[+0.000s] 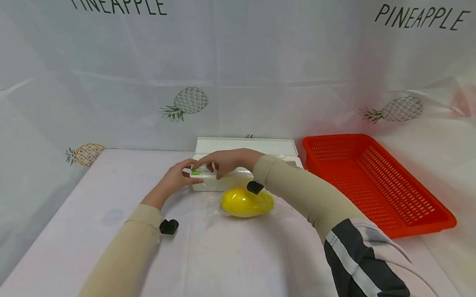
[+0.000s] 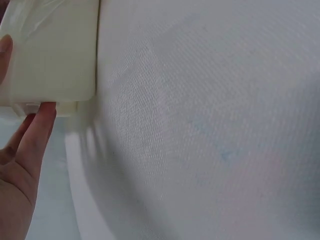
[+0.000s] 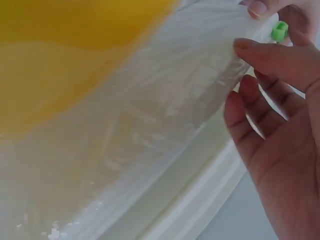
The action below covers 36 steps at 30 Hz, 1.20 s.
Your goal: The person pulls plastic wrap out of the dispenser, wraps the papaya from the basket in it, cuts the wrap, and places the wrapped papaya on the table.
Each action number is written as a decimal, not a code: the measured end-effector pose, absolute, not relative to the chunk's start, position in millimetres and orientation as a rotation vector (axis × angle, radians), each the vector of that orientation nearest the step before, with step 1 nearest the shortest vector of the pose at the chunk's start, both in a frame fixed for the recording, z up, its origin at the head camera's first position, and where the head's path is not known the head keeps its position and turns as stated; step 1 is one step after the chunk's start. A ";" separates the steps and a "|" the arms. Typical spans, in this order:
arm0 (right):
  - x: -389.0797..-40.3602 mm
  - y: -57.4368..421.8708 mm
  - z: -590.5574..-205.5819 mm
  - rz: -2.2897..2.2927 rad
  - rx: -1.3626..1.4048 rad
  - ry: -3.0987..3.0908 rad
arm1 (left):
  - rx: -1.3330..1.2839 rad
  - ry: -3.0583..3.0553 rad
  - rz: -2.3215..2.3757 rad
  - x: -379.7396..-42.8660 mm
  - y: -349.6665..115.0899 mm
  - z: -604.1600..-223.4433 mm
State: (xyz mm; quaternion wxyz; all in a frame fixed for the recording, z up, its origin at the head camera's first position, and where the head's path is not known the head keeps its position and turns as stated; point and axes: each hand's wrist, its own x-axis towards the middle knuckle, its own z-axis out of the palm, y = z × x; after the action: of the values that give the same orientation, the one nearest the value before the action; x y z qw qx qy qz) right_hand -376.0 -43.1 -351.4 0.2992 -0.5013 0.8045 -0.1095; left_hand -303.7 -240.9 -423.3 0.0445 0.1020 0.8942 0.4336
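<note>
Left hand [image 1: 173, 179]: thumb and fingers pinch the left end of the white box [image 1: 214, 184], one side from above, the other from beneath. Right hand [image 1: 231, 160]: fingers bent and spread apart, thumb at the edge of the clear film [image 3: 165, 100]. From my distance I cannot tell whether the index finger, partly hidden, pinches the green piece [image 1: 195, 173] or only touches it.

My read: the green piece is probably a slider, and the fingers are getting hold of it or of the film's edge. I would want the left grip firm so the box does not skid, the right index square on the green piece, and the film flat beneath it. Any push should run even and low; lifting could bunch or tear the film, which looks thin and clingy.

Farther out: the box sits toward the desk's [image 1: 225, 269] far side, lid [image 1: 243, 143] raised behind. Just in front lies a yellow piece [image 1: 244, 205], under the right wrist; I would keep that wrist high. Red basket [image 1: 360, 172] to the right.
</note>
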 end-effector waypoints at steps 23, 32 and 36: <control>-372.9 -30.8 -348.3 -0.153 -1.228 2.161 | 0.529 2.791 1.249 -314.6 -238.7 -437.5; -377.0 -16.3 -347.6 -0.073 -1.284 2.223 | 0.539 2.813 1.199 -313.8 -241.1 -430.4; -378.7 -6.6 -350.1 -0.102 -1.304 2.212 | 0.466 2.785 1.167 -313.5 -242.4 -426.2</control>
State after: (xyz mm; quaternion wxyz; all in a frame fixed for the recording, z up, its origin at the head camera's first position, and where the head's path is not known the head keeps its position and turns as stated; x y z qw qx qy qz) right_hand -378.7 -6.6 -350.1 0.2819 -0.4867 0.8259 -0.0381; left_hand -313.5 -242.4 -426.2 0.0431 0.1523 0.9107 0.3815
